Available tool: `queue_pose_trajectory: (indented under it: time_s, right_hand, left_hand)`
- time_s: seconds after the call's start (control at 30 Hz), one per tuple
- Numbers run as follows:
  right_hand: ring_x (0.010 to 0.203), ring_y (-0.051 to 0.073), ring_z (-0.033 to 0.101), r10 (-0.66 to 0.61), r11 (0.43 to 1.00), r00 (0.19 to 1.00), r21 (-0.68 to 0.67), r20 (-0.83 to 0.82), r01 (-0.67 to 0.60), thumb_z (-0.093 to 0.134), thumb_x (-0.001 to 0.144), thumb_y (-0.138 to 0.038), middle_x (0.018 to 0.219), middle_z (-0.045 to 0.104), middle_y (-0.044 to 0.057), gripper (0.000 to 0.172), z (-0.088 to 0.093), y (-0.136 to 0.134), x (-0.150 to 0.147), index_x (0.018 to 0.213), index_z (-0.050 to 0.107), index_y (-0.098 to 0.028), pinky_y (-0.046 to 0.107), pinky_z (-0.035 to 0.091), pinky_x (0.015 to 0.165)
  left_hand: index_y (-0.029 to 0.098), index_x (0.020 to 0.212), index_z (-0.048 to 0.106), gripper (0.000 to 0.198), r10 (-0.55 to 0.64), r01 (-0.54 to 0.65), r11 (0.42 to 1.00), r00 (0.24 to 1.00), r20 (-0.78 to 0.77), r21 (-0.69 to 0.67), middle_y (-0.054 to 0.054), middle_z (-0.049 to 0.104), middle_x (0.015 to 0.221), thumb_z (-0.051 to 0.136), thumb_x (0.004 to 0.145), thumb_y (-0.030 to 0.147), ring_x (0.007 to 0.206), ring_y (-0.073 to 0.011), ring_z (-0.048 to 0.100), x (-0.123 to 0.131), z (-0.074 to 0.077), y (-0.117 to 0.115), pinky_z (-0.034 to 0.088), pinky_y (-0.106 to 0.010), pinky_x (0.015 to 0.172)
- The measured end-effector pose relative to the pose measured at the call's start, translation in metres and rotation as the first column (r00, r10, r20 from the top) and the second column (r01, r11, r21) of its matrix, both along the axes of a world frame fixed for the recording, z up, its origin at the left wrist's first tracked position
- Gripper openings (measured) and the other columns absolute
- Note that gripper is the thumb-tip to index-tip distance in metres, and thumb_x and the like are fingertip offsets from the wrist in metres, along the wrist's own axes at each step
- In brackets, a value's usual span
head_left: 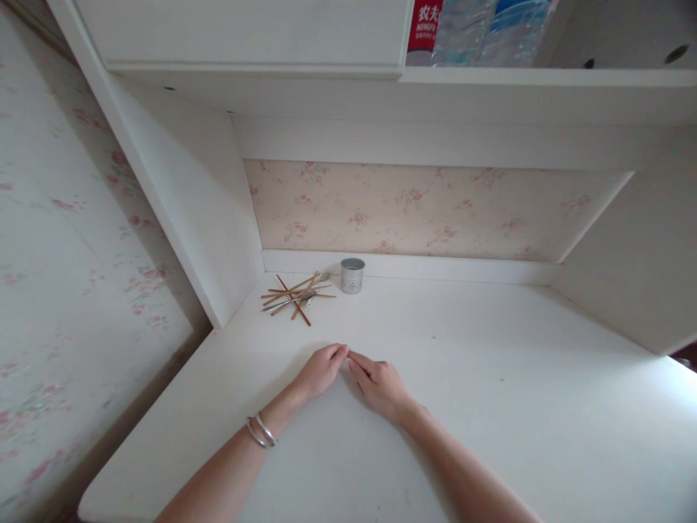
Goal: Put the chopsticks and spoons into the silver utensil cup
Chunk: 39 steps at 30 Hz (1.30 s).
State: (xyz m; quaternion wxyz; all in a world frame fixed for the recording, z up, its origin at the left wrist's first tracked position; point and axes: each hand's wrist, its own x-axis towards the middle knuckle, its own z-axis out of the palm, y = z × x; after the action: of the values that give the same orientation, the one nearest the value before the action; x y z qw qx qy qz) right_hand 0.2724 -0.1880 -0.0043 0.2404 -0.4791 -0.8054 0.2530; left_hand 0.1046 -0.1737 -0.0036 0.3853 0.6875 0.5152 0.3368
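Note:
My left hand (pixel 322 369) rests on the white desk with its fingers together and loosely curled, nothing visible in it. Two silver bangles (pixel 262 429) circle that wrist. Opposite it lies my right hand (pixel 380 383), fingers also drawn together and bent, its fingertips meeting those of the left. Beyond the hands, to the left, several wooden chopsticks (pixel 301 309) lie crossed in a loose pile. Among them is metal cutlery (pixel 277 303), with at least one spoon-like piece. Right of the pile stands an upright grey metal utensil holder (pixel 352 277) with small holes in its side.
The white desk (pixel 490 436) has a panel at each side and a papered back wall (pixel 381 207). Overhead is a cabinet (pixel 255 33) with an open shelf (pixel 544 78) holding plastic-wrapped bottles (pixel 490 33). Floral wallpaper (pixel 65 290) covers the wall at the left.

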Motion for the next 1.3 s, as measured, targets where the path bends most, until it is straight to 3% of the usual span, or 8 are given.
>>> queue_pose_trajectory:
  time_s: [0.17, 0.37, 0.57, 0.73, 0.97, 1.3]
  right_hand:
    - [0.086, 0.023, 0.068, -0.006, 1.000, 0.997, 0.001, 0.081, 0.006, 0.030, 0.096, -0.043, 0.100, 0.072, 0.005, 0.043, -0.0008, -0.0003, -0.0008, 0.135, 0.045, -0.033, 0.028, 0.045, 0.072]
    - [0.089, 0.022, 0.068, -0.006, 1.000, 0.999, 0.005, 0.040, 0.005, 0.032, 0.095, -0.042, 0.106, 0.070, 0.003, 0.041, -0.0011, -0.0010, -0.0004, 0.133, 0.047, -0.035, 0.028, 0.045, 0.075]
    - [0.074, 0.020, 0.068, -0.014, 1.000, 1.000, -0.004, 0.015, 0.014, 0.031, 0.095, -0.043, 0.093, 0.073, 0.005, 0.043, 0.0020, -0.0022, -0.0004, 0.132, 0.049, -0.031, 0.026, 0.044, 0.066]
    - [0.070, 0.019, 0.066, -0.015, 1.000, 1.000, 0.005, 0.007, 0.015, 0.031, 0.095, -0.042, 0.085, 0.073, 0.003, 0.042, 0.0027, -0.0024, 0.0002, 0.129, 0.052, -0.032, 0.026, 0.043, 0.064]
    - [0.055, 0.015, 0.057, -0.025, 1.000, 0.999, -0.018, -0.046, 0.024, 0.032, 0.094, -0.043, 0.068, 0.067, 0.001, 0.043, -0.0002, -0.0022, 0.0006, 0.131, 0.050, -0.028, 0.023, 0.040, 0.056]
    - [0.056, 0.014, 0.056, -0.023, 1.000, 1.000, -0.007, -0.016, 0.023, 0.033, 0.095, -0.043, 0.066, 0.065, -0.001, 0.038, -0.0009, -0.0020, 0.0002, 0.123, 0.054, -0.030, 0.023, 0.036, 0.057]
  left_hand:
    - [0.017, 0.083, 0.058, 0.048, 0.034, -0.035, 0.999, 0.999, -0.043, -0.029, -0.003, 0.062, 0.078, 0.029, 0.089, 0.055, 0.074, -0.0165, 0.052, -0.0013, -0.0002, 0.0007, 0.039, -0.026, 0.068]
    - [0.018, 0.078, 0.053, 0.046, 0.026, -0.026, 0.999, 1.000, -0.001, -0.039, -0.001, 0.056, 0.072, 0.027, 0.089, 0.055, 0.068, -0.0154, 0.047, -0.0014, -0.0021, 0.0015, 0.037, -0.026, 0.065]
    - [0.019, 0.076, 0.048, 0.044, 0.054, -0.054, 0.997, 0.998, 0.006, -0.051, 0.003, 0.044, 0.064, 0.026, 0.090, 0.053, 0.062, -0.0138, 0.043, -0.0035, -0.0082, 0.0039, 0.034, -0.026, 0.061]
    - [0.019, 0.074, 0.048, 0.044, 0.025, -0.025, 1.000, 0.999, -0.030, -0.013, 0.003, 0.045, 0.064, 0.026, 0.091, 0.053, 0.062, -0.0132, 0.043, -0.0041, -0.0080, 0.0045, 0.034, -0.025, 0.062]
    - [0.018, 0.085, 0.055, 0.043, -0.023, 0.023, 0.997, 1.000, -0.001, 0.079, 0.000, 0.058, 0.081, 0.029, 0.091, 0.052, 0.080, -0.0149, 0.053, -0.0053, -0.0029, 0.0030, 0.038, -0.025, 0.075]
    - [0.018, 0.078, 0.052, 0.043, -0.005, 0.010, 0.998, 0.997, -0.074, 0.068, 0.001, 0.054, 0.073, 0.028, 0.092, 0.051, 0.072, -0.0142, 0.050, -0.0052, -0.0077, 0.0039, 0.037, -0.025, 0.067]
